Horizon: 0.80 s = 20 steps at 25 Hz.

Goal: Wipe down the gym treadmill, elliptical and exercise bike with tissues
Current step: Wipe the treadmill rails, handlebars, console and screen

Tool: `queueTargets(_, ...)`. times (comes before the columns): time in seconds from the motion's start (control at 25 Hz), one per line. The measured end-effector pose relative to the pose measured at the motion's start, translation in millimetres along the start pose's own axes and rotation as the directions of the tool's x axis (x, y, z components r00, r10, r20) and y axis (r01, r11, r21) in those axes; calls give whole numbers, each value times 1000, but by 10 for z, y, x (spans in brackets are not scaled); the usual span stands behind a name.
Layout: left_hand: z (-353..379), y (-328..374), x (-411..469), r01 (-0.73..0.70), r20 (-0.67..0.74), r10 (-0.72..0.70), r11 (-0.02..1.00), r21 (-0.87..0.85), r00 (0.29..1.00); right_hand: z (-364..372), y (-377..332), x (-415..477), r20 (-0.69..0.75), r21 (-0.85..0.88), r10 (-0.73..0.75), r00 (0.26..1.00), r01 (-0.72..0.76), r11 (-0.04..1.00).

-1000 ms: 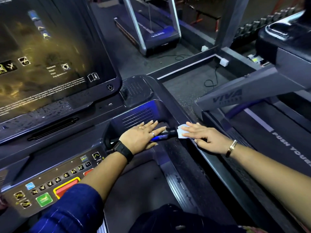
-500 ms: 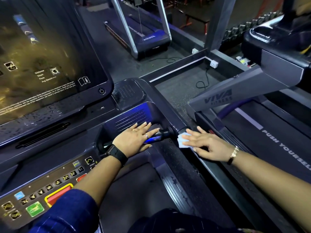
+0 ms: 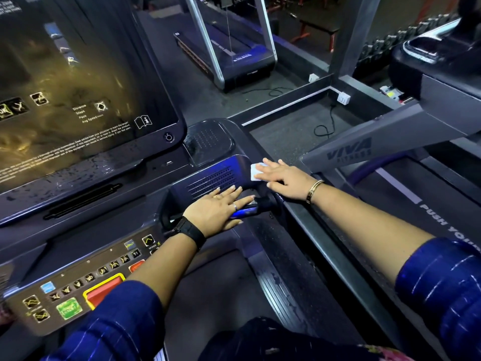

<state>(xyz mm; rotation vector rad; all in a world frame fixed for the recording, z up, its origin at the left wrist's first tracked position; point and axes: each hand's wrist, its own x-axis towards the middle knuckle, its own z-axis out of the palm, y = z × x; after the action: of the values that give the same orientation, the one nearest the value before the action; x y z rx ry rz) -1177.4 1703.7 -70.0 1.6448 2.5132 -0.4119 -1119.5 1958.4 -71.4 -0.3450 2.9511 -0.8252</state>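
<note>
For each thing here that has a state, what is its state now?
right hand, fingers straight, pressing the tissue.
left hand, fingers straight, resting on the handle.
tissue, flat, partly covered by the right hand's fingers.
screen, showing icons and text, droplets near its lower edge.

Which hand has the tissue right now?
The right hand, wearing the gold bracelet, presses the white tissue flat on the treadmill; the left hand, with the black watch, rests bare.
</note>
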Motion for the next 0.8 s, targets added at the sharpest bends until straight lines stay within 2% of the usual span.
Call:
queueTargets(0.24,29,-21,-6,10,-25,-11,1000,-11,1000,50,-74,-732,2,39,-89,996,89,995)
queueTargets(0.4,59,-22,-13,9,-87,-10,1000,-11,996,199,-175,-1469,-41,82,-95,995,98,992)
queueTargets(0.52,48,-27,-10,-1,-68,-1,1000,-29,998,228,-251,-1771,-25,52,-103,994,104,993)
queueTargets(0.68,3,6,-17,11,-69,-14,999,-47,998,87,-348,-1505,18,-246,-124,992,124,961)
queueTargets(0.8,-39,64,-41,25,-69,-27,999,-40,997,130,-418,-1084,89,-578,-70,994,109,809)
